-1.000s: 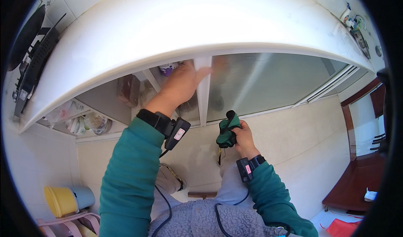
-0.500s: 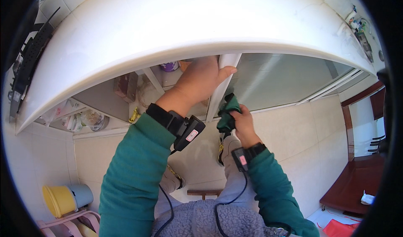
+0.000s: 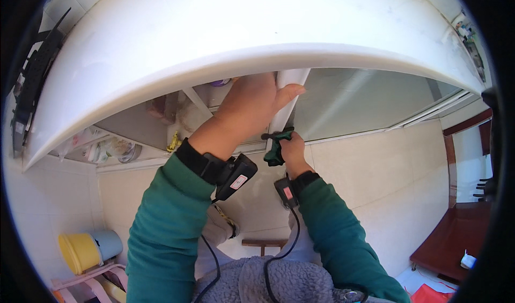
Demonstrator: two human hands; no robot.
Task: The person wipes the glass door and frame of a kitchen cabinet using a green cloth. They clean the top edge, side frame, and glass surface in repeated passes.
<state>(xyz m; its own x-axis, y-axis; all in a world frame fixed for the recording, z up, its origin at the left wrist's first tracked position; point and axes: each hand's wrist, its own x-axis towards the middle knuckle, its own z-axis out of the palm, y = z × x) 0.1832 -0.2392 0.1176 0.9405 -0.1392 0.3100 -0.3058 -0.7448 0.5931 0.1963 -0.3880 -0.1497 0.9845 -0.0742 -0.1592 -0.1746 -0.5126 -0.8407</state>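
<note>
My left hand (image 3: 251, 105) is closed round the white upright edge (image 3: 280, 119) of a cabinet door under the counter. Its thumb lies across the front, and its fingertips are hidden. Lower down, my right hand (image 3: 293, 155) grips a dark green cloth (image 3: 274, 149) against the bottom end of that same upright. To the right of it stretches the door's greyish glass panel (image 3: 359, 101). Left of the upright the cabinet stands open, showing a shelf divider (image 3: 197, 102), a purple container (image 3: 220, 82) partly behind my left hand, and a small yellow item (image 3: 174, 141).
Above, a white countertop (image 3: 257, 21) curves over the cabinet. Bagged goods (image 3: 102, 150) sit inside at the far left. At lower left, a yellow bucket (image 3: 79, 253) and a grey-blue one (image 3: 109, 246) rest by a pink rack (image 3: 94, 281). A dark red bench (image 3: 456, 238) stands right.
My right hand has moved left with the green cloth, from beside the upright onto its lower end. My left hand keeps its hold on the upright.
</note>
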